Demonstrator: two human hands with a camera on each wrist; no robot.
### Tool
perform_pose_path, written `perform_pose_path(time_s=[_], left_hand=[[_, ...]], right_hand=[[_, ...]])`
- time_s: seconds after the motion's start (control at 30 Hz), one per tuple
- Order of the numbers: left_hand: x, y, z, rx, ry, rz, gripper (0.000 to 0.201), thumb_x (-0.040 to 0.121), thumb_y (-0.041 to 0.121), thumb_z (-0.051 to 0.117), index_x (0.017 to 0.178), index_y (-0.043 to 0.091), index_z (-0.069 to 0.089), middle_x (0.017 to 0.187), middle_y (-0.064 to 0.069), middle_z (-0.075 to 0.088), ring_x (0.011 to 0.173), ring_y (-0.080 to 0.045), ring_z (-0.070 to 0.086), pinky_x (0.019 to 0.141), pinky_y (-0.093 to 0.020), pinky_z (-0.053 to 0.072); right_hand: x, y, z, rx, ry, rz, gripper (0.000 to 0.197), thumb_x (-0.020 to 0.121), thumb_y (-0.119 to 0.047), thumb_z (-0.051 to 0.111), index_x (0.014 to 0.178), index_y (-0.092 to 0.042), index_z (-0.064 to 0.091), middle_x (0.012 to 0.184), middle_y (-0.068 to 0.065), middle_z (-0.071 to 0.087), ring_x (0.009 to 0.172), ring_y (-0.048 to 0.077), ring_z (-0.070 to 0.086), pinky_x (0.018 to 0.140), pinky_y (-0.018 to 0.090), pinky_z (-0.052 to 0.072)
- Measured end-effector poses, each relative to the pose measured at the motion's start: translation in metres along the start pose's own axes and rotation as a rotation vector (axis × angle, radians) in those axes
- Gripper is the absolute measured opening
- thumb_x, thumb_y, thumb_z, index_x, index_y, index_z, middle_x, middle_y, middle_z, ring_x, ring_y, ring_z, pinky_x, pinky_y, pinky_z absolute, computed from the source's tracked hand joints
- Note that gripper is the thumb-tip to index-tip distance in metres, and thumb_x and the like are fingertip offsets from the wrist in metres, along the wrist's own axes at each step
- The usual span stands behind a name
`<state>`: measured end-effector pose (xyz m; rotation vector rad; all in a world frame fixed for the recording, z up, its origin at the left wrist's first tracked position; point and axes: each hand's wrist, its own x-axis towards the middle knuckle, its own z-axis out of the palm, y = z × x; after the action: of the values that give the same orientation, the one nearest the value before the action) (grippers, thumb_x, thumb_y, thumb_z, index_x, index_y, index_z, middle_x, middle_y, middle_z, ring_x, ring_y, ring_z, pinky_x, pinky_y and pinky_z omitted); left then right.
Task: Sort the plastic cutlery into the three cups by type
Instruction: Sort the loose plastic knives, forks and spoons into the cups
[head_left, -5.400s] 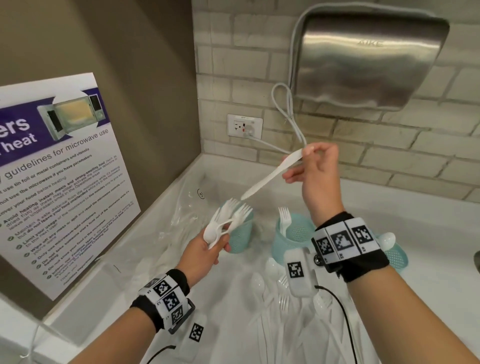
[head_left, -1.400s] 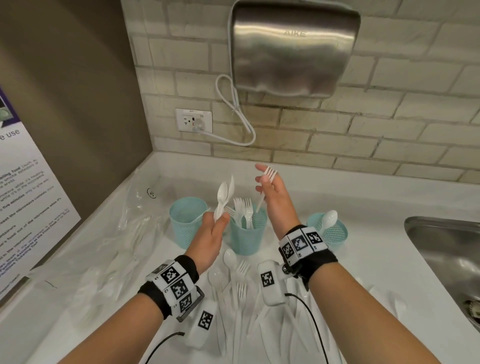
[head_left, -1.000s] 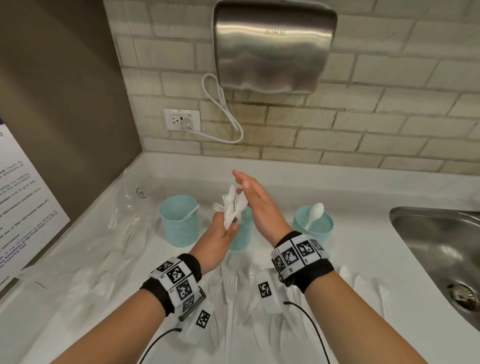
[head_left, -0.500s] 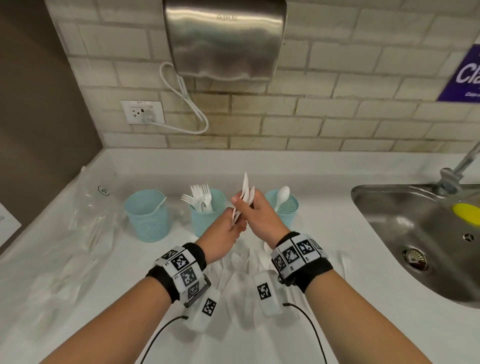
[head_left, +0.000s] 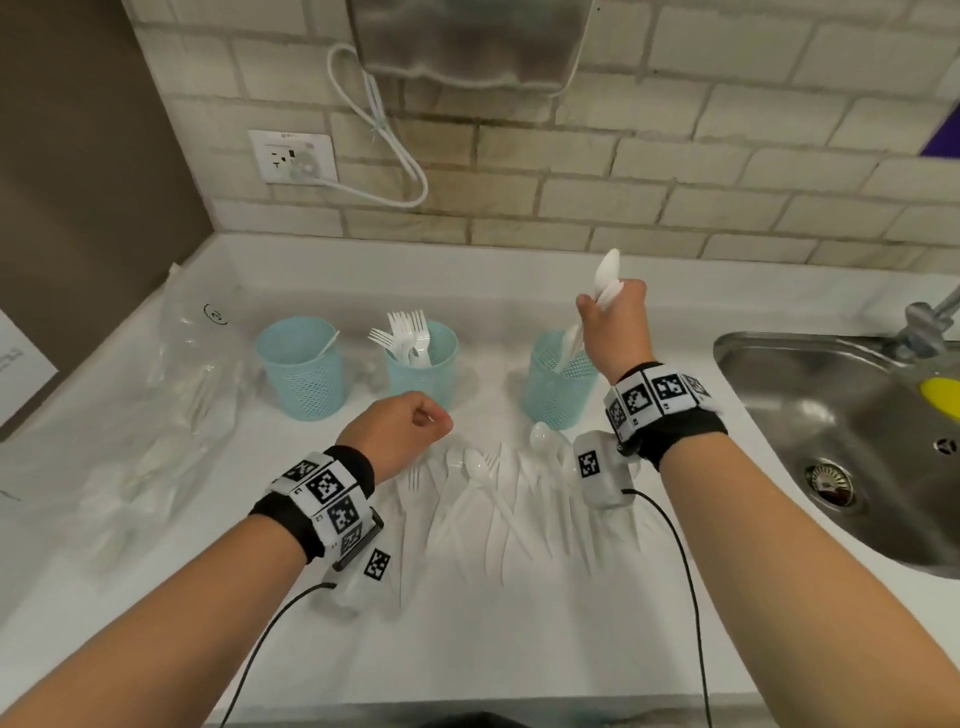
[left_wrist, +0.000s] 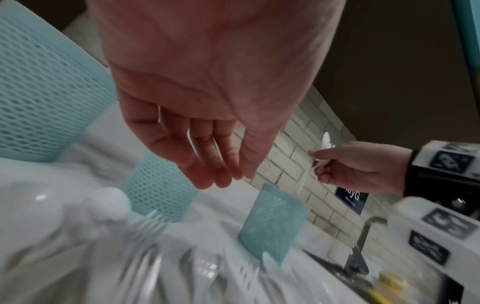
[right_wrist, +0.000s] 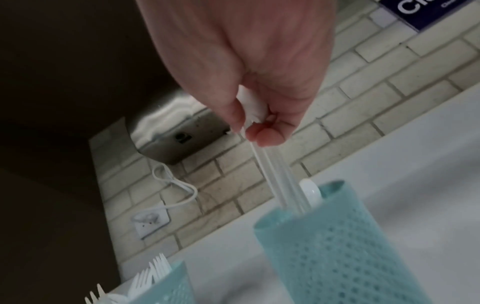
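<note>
Both forearms are showing bare. Each wrist is wearing a black band (head_left: 358, 467) carrying white blocks printed with black square markers (head_left: 652, 397), and a white camera box (head_left: 597, 470) is trailing a black cable (head_left: 685, 571).

three cups (head_left: 421, 358) in a row, loose cutlery (head_left: 483, 499) before them, sink (head_left: 841, 447) right

The head view looks steeply down at the counter (head_left: 467, 649) and brick wall. Each wrist view looks up from close under its palm. All three share the right cup (head_left: 556, 389) (left_wrist: 272, 222) (right_wrist: 335, 242).
</note>
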<state>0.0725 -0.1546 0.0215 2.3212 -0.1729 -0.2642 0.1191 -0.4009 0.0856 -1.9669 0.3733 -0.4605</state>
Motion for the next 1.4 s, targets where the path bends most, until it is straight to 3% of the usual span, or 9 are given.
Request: perform_pose_path(time_s=[0.13, 0.27, 0.37, 0.53, 0.7, 1.0, 1.13, 1.27, 1.4], left_hand=[[-0.023, -0.001, 0.015, 0.320, -0.119, -0.094, 0.027, 0.080, 0.056, 0.061, 0.089, 0.030, 0.063, 0.092, 0.013, 0.064, 0.089, -0.011, 0.060, 0.080, -0.029, 0.047], [-0.030, 0.003, 0.037, 0.561, -0.203, -0.066, 0.042, 0.079, 0.064, 0.056, 0.096, 0.026, 0.062, 0.097, 0.009, 0.065, 0.092, -0.013, 0.060, 0.075, -0.028, 0.045], [-0.029, 0.004, 0.049, 0.650, -0.171, -0.051, 0.051, 0.079, 0.064, 0.054, 0.106, 0.020, 0.053, 0.101, 0.002, 0.063, 0.093, -0.018, 0.060, 0.073, -0.030, 0.043], [-0.029, 0.001, 0.051, 0.621, -0.100, -0.024, 0.039, 0.087, 0.048, 0.054, 0.107, 0.015, 0.053, 0.102, -0.003, 0.063, 0.094, -0.023, 0.060, 0.073, -0.031, 0.042], [-0.034, -0.005, 0.044, 0.561, -0.064, -0.049, 0.028, 0.088, 0.039, 0.056, 0.105, 0.016, 0.055, 0.103, -0.004, 0.064, 0.095, -0.023, 0.061, 0.079, -0.032, 0.046], [-0.043, -0.024, 0.016, 0.407, 0.133, -0.110, 0.033, 0.090, 0.048, 0.049, 0.098, 0.017, 0.057, 0.099, -0.002, 0.063, 0.092, -0.023, 0.060, 0.078, -0.032, 0.045], [-0.042, -0.048, 0.000, 0.526, 0.058, -0.293, 0.049, 0.088, 0.057, 0.047, 0.102, 0.012, 0.056, 0.097, -0.005, 0.061, 0.097, -0.027, 0.061, 0.079, -0.032, 0.045], [-0.042, -0.057, 0.000, 0.441, -0.043, -0.307, 0.044, 0.088, 0.054, 0.050, 0.072, 0.014, 0.059, 0.065, 0.000, 0.058, 0.070, -0.022, 0.061, 0.067, -0.028, 0.044], [-0.040, -0.056, -0.005, 0.336, -0.109, -0.309, 0.037, 0.086, 0.043, 0.045, 0.082, 0.012, 0.065, 0.081, -0.008, 0.070, 0.074, -0.025, 0.067, 0.071, -0.030, 0.051]], right_hand=[[0.006, 0.020, 0.010, -0.121, -0.086, 0.119, 0.052, 0.090, -0.024, 0.061, 0.127, 0.005, 0.041, 0.112, 0.021, 0.058, 0.092, 0.034, 0.061, 0.074, 0.040, 0.054], [0.002, 0.028, 0.005, -0.093, -0.146, 0.144, 0.065, 0.085, -0.024, 0.068, 0.138, -0.006, 0.037, 0.133, 0.016, 0.046, 0.089, 0.033, 0.061, 0.050, 0.027, 0.055], [-0.023, 0.022, 0.000, -0.103, -0.036, 0.009, 0.054, 0.084, -0.019, 0.068, 0.131, -0.010, 0.044, 0.126, 0.009, 0.042, 0.097, 0.022, 0.055, 0.080, 0.031, 0.053], [-0.103, 0.034, 0.020, -0.388, -0.419, -0.040, 0.012, 0.081, -0.016, 0.067, 0.091, -0.020, 0.062, 0.077, -0.005, 0.060, 0.073, 0.014, 0.057, 0.064, 0.021, 0.046], [-0.141, 0.064, 0.042, -0.680, -0.669, 0.016, 0.025, 0.083, -0.021, 0.062, 0.107, -0.017, 0.059, 0.107, 0.004, 0.065, 0.101, 0.022, 0.061, 0.083, 0.028, 0.046], [-0.148, 0.047, 0.062, -0.551, -0.579, 0.034, 0.044, 0.089, -0.027, 0.059, 0.130, -0.011, 0.052, 0.125, 0.009, 0.061, 0.116, 0.024, 0.057, 0.098, 0.031, 0.044], [-0.158, 0.041, 0.072, -0.579, -0.686, 0.064, 0.043, 0.088, -0.030, 0.060, 0.125, -0.010, 0.055, 0.127, 0.008, 0.059, 0.117, 0.024, 0.056, 0.097, 0.032, 0.044], [-0.164, 0.036, 0.083, -0.540, -0.750, 0.107, 0.041, 0.089, -0.025, 0.058, 0.126, -0.008, 0.055, 0.125, 0.009, 0.059, 0.115, 0.024, 0.056, 0.098, 0.030, 0.045], [-0.170, 0.031, 0.098, -0.469, -0.865, 0.126, 0.036, 0.092, -0.010, 0.047, 0.126, -0.002, 0.057, 0.115, 0.014, 0.064, 0.092, 0.021, 0.056, 0.097, 0.037, 0.049]])
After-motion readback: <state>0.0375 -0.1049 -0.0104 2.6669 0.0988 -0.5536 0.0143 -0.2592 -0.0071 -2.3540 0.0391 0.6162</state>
